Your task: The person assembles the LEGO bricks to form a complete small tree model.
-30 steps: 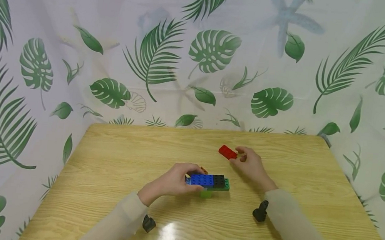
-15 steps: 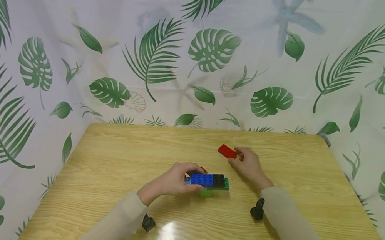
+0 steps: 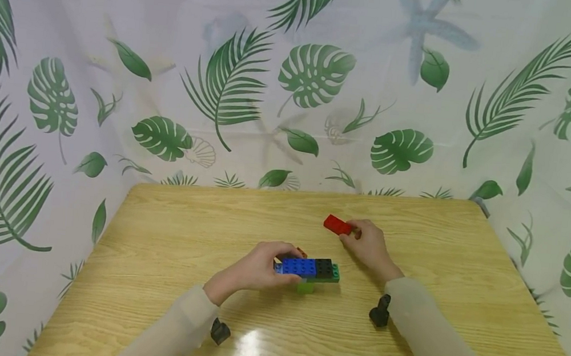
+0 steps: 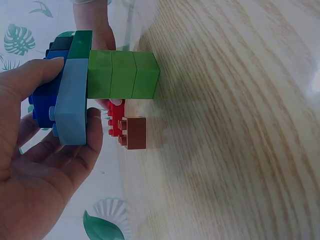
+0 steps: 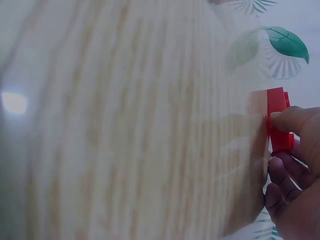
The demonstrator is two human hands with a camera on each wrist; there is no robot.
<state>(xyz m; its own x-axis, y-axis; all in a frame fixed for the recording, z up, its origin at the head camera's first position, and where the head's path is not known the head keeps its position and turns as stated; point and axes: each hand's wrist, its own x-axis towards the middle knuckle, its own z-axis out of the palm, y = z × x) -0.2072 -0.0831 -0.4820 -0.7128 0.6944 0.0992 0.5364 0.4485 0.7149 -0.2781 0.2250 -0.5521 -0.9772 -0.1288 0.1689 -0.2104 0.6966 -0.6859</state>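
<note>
My left hand (image 3: 262,266) grips a built-up toy block structure near the middle of the table. Its top layer has a blue brick (image 3: 300,266) beside a black brick (image 3: 324,268). In the left wrist view, a light blue brick (image 4: 73,100) and a dark green brick (image 4: 81,45) lie under these, and a column of light green bricks (image 4: 123,75) stands below. Farther back, my right hand (image 3: 369,244) pinches the near end of a red brick (image 3: 336,225); the right wrist view shows the thumb against the side of this brick, close to the tabletop.
A brown brick (image 4: 136,133) stands on the table just behind the structure, mostly hidden by the left hand in the head view. The wooden table (image 3: 184,214) ends at a leaf-printed cloth (image 3: 249,128) hung behind and at the sides.
My right hand and wrist have shifted slightly left, and the fingers have come closer round the end of the red brick. The left hand and its structure stay in place.
</note>
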